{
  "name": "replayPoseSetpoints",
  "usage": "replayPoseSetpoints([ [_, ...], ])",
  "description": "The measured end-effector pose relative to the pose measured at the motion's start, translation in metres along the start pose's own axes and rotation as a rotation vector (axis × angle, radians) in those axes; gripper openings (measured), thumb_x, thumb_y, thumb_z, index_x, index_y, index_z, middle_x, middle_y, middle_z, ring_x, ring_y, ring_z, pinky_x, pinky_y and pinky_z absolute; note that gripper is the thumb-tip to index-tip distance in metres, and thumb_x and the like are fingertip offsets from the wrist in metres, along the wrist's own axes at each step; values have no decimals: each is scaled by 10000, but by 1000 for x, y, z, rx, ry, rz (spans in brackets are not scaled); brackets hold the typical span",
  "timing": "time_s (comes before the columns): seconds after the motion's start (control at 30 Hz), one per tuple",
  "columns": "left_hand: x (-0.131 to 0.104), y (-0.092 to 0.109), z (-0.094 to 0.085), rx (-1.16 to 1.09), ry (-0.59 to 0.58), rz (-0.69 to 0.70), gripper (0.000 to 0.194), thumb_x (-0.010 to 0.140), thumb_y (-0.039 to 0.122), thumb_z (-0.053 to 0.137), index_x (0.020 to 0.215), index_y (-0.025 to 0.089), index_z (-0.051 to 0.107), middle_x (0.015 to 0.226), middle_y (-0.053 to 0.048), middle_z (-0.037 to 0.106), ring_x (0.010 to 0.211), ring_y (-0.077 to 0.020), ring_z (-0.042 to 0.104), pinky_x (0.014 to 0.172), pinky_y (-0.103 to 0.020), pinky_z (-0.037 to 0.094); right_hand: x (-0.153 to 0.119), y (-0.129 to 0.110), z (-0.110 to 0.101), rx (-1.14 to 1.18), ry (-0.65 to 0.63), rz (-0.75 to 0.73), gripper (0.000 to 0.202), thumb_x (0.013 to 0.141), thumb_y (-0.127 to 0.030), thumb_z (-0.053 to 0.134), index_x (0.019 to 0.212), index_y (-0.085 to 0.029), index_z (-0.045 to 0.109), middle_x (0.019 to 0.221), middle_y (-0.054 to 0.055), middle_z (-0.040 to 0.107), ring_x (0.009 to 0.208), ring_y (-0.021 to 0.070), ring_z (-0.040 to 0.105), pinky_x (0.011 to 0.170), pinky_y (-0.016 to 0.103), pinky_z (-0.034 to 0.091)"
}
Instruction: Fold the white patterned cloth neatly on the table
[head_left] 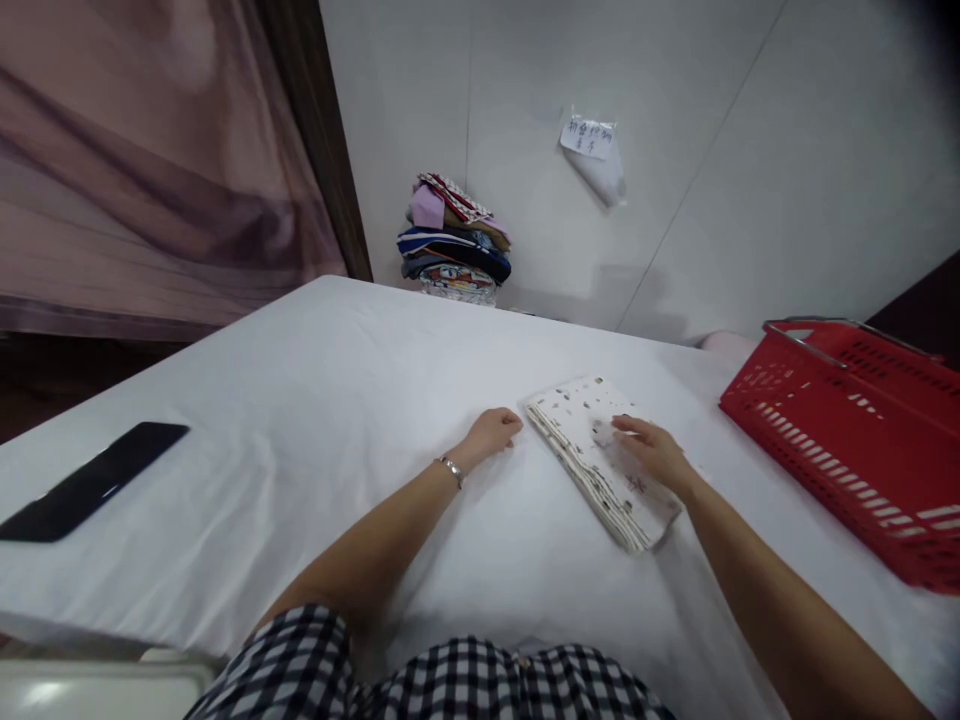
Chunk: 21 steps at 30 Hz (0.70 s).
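Note:
A folded white cloth with small dark prints lies in several layers on the white-covered table, right of centre. My right hand is over the cloth's right side, its fingers reaching across the top layer with the thumb and fingers apart; nothing is gripped. Just left of the cloth's far left corner, my left hand rests on the table, its fingers curled in and apart from the cloth. No object shows in it. A silver bracelet is round the left wrist.
At the right stands a red plastic basket with metal handles. A stack of folded clothes is by the wall beyond the far edge. A flat black object lies at the left. Pink curtains hang behind the left edge.

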<state>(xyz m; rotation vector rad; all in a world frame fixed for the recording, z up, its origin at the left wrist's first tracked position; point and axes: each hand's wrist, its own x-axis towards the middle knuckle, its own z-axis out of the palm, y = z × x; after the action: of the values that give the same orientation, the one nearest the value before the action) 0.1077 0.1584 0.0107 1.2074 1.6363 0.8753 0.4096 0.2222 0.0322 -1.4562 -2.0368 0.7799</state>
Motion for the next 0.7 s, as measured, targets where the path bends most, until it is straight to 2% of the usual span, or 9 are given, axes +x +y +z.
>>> replayPoseSetpoints([
  [0.1,18,7,-4,75,58,-10,237,786,377,568,849,153,615,703,-34,642,630,-132,622,482,-189,420,-31,-26,21,-148,-81,-160,395,820,-425,512,1151,-245,631,1249,55,589,1157,243,522,994,416,404],
  [0.2,32,19,0,119,62,-55,345,791,485,544,859,155,618,701,-40,653,636,-143,627,514,-207,430,-58,-34,28,-265,-66,-290,388,854,-393,462,1183,-249,609,1259,66,576,1180,248,499,1013,440,385],
  [0.37,48,36,13,216,53,-82,413,758,556,546,792,151,619,689,-60,656,674,-183,625,574,-245,434,-101,-17,32,-422,47,-388,399,841,-356,489,1215,-244,570,1240,109,565,1130,277,520,963,459,420],
  [0.53,57,47,17,226,75,-88,256,678,382,674,725,141,600,772,-97,665,810,-225,622,632,-253,435,-131,4,43,-500,119,-429,488,841,-319,504,1318,-226,458,1283,133,522,1172,294,480,961,481,408],
  [0.7,65,55,19,116,50,-3,262,762,396,605,899,173,607,944,-54,679,841,-141,616,650,-193,446,-136,9,50,-500,150,-474,471,876,-232,434,1347,-231,425,1317,124,508,1205,276,464,977,483,395],
])
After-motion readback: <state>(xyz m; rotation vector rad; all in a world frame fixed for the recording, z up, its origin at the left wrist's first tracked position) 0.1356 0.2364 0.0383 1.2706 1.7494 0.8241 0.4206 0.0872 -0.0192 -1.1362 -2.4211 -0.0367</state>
